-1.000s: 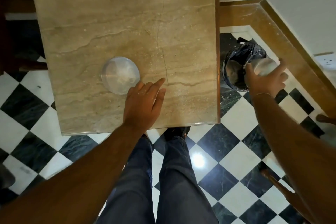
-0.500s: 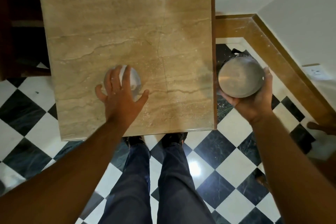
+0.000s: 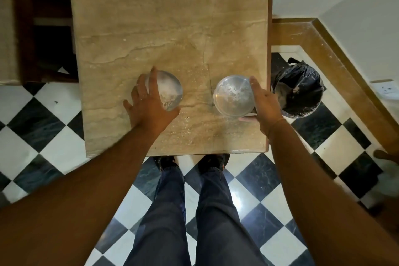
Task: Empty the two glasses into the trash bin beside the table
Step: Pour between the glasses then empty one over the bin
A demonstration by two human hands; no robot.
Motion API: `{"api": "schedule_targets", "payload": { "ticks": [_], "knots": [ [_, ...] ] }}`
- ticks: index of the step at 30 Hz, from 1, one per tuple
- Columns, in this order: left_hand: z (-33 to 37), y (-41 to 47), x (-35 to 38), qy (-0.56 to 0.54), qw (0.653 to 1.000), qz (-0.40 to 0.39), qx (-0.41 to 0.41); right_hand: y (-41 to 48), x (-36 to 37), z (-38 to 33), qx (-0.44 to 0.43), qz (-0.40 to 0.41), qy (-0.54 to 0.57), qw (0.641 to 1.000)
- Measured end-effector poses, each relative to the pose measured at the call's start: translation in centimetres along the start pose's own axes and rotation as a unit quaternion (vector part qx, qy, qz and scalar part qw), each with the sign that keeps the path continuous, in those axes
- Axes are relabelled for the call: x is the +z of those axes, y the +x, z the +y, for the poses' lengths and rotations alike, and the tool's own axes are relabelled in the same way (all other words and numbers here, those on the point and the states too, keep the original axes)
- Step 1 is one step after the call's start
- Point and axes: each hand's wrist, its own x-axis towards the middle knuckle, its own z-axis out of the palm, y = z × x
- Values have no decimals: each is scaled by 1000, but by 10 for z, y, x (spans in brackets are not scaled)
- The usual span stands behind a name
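The left hand (image 3: 149, 103) is wrapping its fingers around the left glass (image 3: 167, 90), covering the near-left part of its rim, so how firmly it is gripping is hard to judge; whitish grainy matter is showing through the clear round mouth. The right hand (image 3: 264, 103) is curling around the right side of the right glass (image 3: 234, 98), its thumb lying along the far rim and its other fingers hiding behind the wall; only pale streaks are showing on that glass's bottom. Both glasses are sitting over the near half of the beige, veined marble table (image 3: 168, 17), whose far end is being cut off by the frame. The trash bin (image 3: 299, 93), lined with a crinkled black bag, is standing on the checkered floor (image 3: 43, 140) just beside the table's right edge; its contents are too dim to make out.
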Motion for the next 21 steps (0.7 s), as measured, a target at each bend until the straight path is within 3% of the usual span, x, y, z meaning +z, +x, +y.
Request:
{"api": "schedule_targets", "payload": {
  "ticks": [7,10,14,17,19,21],
  "knots": [
    [3,11,-6,-31,999,-5,37,13,17,2,-48,65,-88,993],
    [6,9,-9,-67,997,-3,39,19,18,5,-107,132,-145,975],
    [18,-8,-16,-116,991,21,71,15,19,6,-147,174,-215,950],
    [34,-28,-24,-149,981,47,118,-3,24,-3,-225,190,-245,924],
    [49,-39,-31,-178,970,43,157,-15,29,-12,-258,119,-181,941],
    [67,-49,-37,-195,960,35,198,-33,39,-20,-187,-77,-63,977]
  ]
}}
